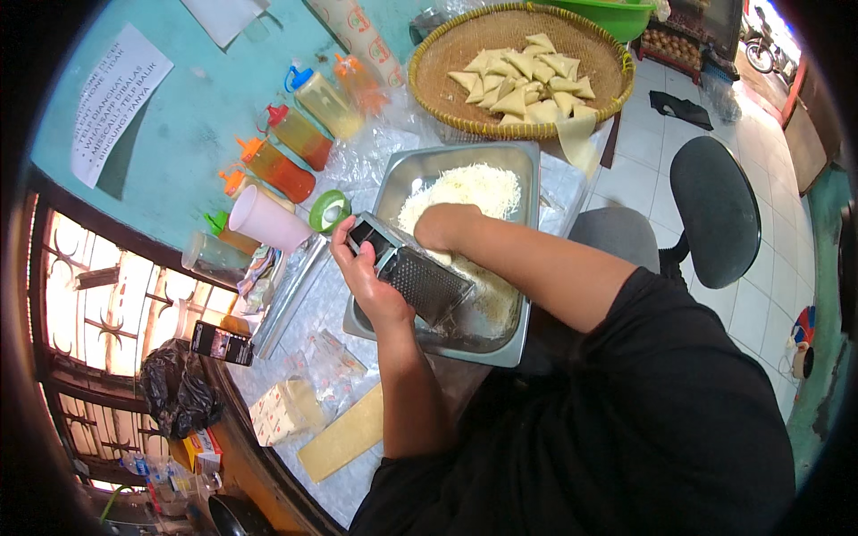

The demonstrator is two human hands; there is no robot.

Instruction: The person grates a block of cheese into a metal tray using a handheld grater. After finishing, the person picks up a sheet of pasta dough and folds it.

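My left hand (372,285) holds a metal box grater (425,281) by its top end, tilted over a rectangular stainless steel pan (395,161). A heap of white grated shreds, perhaps cheese (482,187), lies at the pan's far end. My right hand (446,228) is at the near side of this heap, beside the grater; its fingers are hidden, and whether they hold something cannot be told. More fine shreds lie at the pan's near end. Beyond the pan, a round woven bamboo tray (436,87) holds many folded dough triangles (516,100).
Squeeze bottles (278,167), a pink plastic cup (268,218) and a small green bowl (330,210) stand left of the pan. Nearer are a smartphone (222,343), a wrapped block (285,409) and a strip of dough sheet (345,432). An office chair (714,211) stands at right.
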